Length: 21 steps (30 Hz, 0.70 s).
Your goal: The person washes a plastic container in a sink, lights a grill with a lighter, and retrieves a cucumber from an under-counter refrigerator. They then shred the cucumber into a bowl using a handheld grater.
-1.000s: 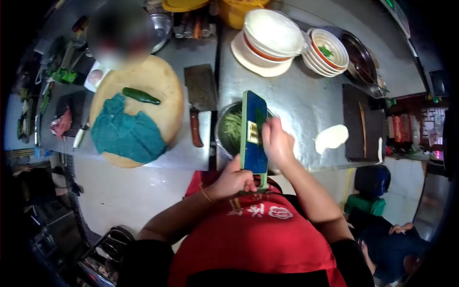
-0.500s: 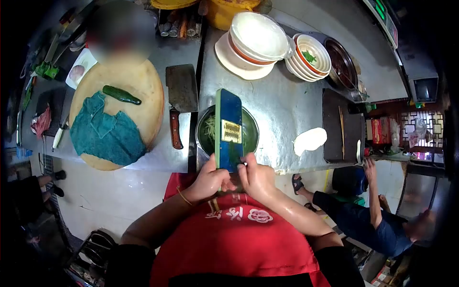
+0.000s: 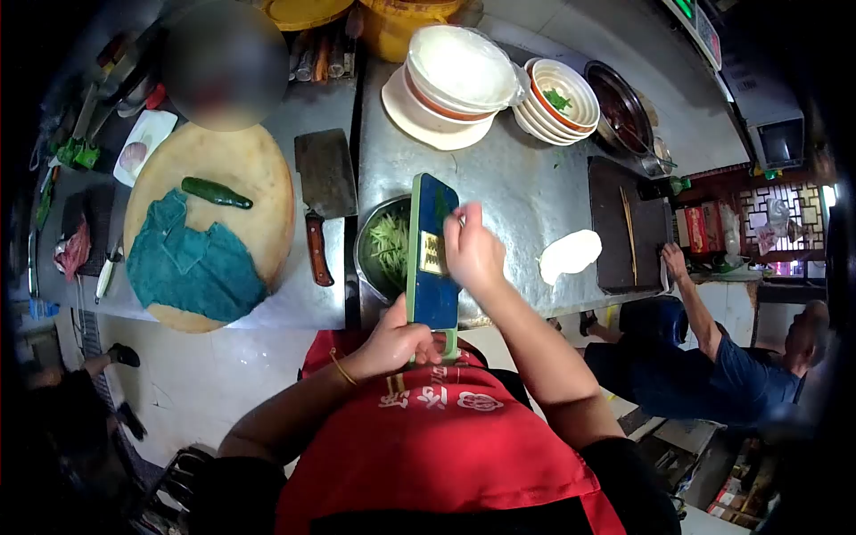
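Observation:
A phone in a green case (image 3: pixel 437 299) stands tilted in my left hand (image 3: pixel 399 344), whose fingers are wrapped round its lower end. Against the upper part of the screen is my right hand (image 3: pixel 474 248), its fingers curled; whether they hold anything is hidden. Partly behind the phone, a metal bowl (image 3: pixel 364 259) holds shredded green vegetable (image 3: pixel 389 242). To the left lies a cleaver (image 3: pixel 325 175) with a wooden handle. A round chopping board (image 3: pixel 272 165) carries a dark green vegetable (image 3: pixel 217 193) and a teal cloth (image 3: pixel 192 259).
Stacked bowls (image 3: pixel 559 102) and a covered stack (image 3: pixel 453 80) stand at the back. A white item (image 3: pixel 571 255) lies near a dark tray (image 3: pixel 615 278) with chopsticks (image 3: pixel 629 234). Another person (image 3: pixel 713 370) is at the right, one hand by the tray. A small knife (image 3: pixel 108 270) lies left.
My right hand lowered to the phone's bottom, then rose to the upper screen. My left hand kept its hold. The other person at the right has shifted, and the view has moved.

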Tool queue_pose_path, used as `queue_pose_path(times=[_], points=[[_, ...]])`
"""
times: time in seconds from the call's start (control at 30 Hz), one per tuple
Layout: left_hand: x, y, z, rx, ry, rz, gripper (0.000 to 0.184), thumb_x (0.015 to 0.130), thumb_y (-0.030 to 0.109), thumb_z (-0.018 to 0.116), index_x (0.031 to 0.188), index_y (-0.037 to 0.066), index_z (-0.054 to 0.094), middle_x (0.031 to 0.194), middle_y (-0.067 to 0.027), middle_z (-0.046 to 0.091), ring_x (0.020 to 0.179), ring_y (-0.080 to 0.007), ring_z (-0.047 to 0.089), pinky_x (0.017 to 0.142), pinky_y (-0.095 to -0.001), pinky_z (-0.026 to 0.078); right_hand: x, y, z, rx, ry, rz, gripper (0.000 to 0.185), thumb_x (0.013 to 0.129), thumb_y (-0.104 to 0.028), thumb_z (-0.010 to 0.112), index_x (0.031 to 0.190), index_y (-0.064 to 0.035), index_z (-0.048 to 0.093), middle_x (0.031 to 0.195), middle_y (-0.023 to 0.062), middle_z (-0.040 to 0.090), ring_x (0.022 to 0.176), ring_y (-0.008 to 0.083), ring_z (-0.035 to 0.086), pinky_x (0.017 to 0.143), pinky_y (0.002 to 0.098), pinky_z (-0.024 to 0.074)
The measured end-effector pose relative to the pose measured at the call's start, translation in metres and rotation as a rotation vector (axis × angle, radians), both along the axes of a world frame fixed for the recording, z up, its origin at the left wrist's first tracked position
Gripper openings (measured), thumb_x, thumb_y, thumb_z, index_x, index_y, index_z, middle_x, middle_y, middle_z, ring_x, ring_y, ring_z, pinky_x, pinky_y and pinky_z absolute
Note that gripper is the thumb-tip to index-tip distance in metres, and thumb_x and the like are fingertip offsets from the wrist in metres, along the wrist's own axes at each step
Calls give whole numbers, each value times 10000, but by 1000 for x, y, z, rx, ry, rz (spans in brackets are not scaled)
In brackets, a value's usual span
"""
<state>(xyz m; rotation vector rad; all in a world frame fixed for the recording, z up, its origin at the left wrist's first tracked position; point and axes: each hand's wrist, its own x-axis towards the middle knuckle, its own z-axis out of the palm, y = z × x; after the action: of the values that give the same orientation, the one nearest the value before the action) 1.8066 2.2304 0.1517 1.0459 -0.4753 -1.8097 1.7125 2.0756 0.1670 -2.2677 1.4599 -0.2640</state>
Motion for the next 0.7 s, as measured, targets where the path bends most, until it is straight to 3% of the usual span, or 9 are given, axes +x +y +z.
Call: queue_pose_path(times=[0.13,0.2,0.27,0.4,0.47,0.57,0.7], points=[[9,-3,5,-8,30,87,475,782,-38,440,1239,27,328,791,-109,585,565,-172,619,455,-259,457,-43,71,9,-25,-98,263,228,932,-256,461,1103,-109,431,723,222,618,658,437,610,606,530,465],[11,-4,-5,-29,19,19,473,781,-35,442,1235,25,327,785,-108,584,566,-175,621,455,-263,459,-19,43,-1,74,-39,82,201,939,-261,445,1084,-122,440,680,217,608,637,440,597,586,528,457],[3,-1,-4,-19,44,13,466,788,-25,441,1236,44,330,795,-102,576,554,-176,618,451,-254,452,6,-3,-18,-113,-103,2,206,955,-284,412,1067,-115,447,657,209,603,607,444,580,524,505,450],[7,-2,-6,52,52,78,494,794,-23,443,1263,80,327,818,-114,582,546,-168,613,442,-251,444,-28,54,-2,36,30,131,184,941,-233,452,1080,-112,453,649,225,592,576,424,590,495,500,450],[11,-5,0,46,46,68,516,790,-32,441,1282,60,313,812,-112,579,540,-167,608,438,-250,444,-34,70,-5,-67,-92,232,197,946,-233,446,1099,-110,459,690,241,603,581,424,594,511,512,454],[5,-4,-6,24,18,19,522,774,-49,438,1274,21,305,815,-119,579,537,-172,609,435,-251,446,8,6,-16,-55,-22,-7,208,969,-273,385,1057,-100,458,712,221,616,630,434,596,569,528,453],[4,-5,-2,47,71,103,509,768,-54,438,1257,16,315,806,-115,571,525,-181,607,423,-250,442,-6,23,-7,-62,-56,68,163,945,-216,421,1066,-112,453,669,188,613,594,412,600,542,507,461]])
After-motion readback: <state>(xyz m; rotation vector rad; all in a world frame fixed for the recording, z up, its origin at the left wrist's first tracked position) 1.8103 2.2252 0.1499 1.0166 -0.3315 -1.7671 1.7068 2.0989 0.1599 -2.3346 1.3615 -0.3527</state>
